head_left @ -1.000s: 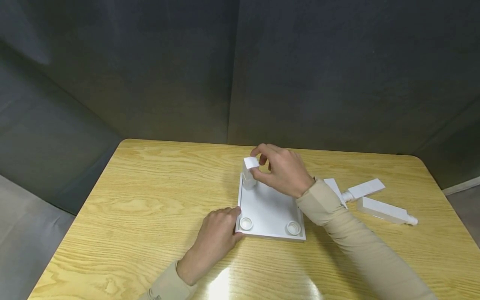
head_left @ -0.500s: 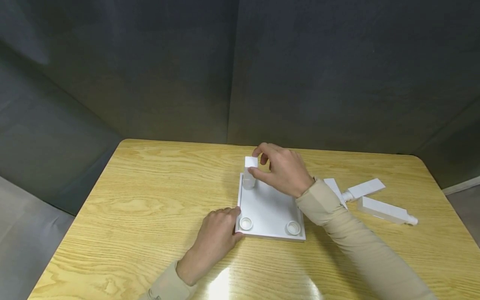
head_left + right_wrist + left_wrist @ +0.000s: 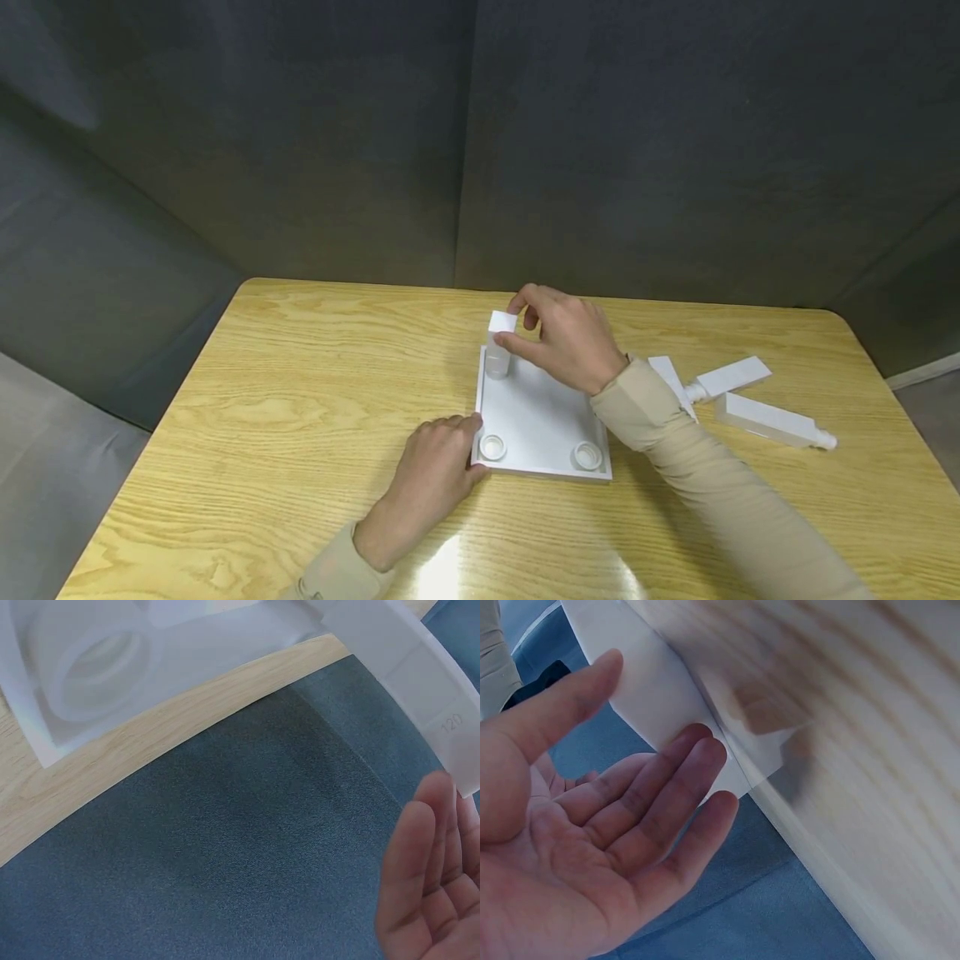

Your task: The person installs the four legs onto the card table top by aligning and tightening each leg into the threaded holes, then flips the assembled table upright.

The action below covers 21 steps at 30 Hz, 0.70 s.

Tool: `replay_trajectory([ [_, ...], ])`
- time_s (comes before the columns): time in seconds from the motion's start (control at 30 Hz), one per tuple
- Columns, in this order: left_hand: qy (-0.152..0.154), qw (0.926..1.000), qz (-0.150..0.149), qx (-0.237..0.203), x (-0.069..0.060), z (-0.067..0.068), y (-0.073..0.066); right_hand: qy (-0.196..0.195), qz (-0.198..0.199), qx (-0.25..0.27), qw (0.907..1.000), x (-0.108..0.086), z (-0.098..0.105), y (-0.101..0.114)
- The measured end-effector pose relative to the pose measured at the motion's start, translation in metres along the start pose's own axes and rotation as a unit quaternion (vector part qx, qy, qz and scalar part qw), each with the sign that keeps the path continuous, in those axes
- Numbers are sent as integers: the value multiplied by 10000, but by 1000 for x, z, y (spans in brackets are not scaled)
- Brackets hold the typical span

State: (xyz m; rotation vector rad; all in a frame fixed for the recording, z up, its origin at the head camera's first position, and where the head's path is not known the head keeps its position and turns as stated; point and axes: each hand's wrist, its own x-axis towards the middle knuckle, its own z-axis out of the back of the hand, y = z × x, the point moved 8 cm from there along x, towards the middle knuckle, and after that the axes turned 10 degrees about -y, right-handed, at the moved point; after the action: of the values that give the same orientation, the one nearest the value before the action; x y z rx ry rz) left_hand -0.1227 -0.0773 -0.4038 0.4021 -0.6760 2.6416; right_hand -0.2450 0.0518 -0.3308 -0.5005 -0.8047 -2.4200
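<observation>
A white leg (image 3: pixel 497 352) stands upright at the far left corner of a white tray (image 3: pixel 542 417); whether its lower end is fully seated cannot be told. The right hand (image 3: pixel 572 337) pinches its top between thumb and forefinger, while the left hand (image 3: pixel 437 460) grips the tray's near left corner, well apart from the leg.

The right wrist view alone shows the number 120 (image 3: pixel 451 724) on the leg's side and, at another corner of the tray, a wide round socket. The left wrist view shows the left palm, with the thumb set apart from the gently bent fingers.

From above, the right forearm reaches in from the near right, back of the hand up, wrist over the tray's right edge. Two rings (image 3: pixel 492 447) sit in the tray's near corners. Three more legs (image 3: pixel 771 421) lie toward the right edge of the worktop (image 3: pixel 300 375).
</observation>
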Motion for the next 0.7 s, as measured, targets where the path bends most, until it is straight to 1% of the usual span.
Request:
replay_trajectory([
  [0.17, -29, 10000, -41, 20, 0, 1, -1, -42, -50, -63, 10000, 0, 1, 0],
  [0.4, -9, 10000, -70, 18, -3, -1, -1, -11, -132, -68, 9999, -3, -2, -2],
  [0.57, 6, 10000, -51, 65, -2, -2, 0, -43, -46, -21, 10000, -2, -1, 0],
  [0.63, 18, 9999, -36, 92, -1, -2, 0, 41, 23, 39, 10000, -1, -1, 1],
  [0.7, 15, 9999, -26, 105, 0, -2, 0, 189, 176, 100, 9996, 0, -2, 3],
])
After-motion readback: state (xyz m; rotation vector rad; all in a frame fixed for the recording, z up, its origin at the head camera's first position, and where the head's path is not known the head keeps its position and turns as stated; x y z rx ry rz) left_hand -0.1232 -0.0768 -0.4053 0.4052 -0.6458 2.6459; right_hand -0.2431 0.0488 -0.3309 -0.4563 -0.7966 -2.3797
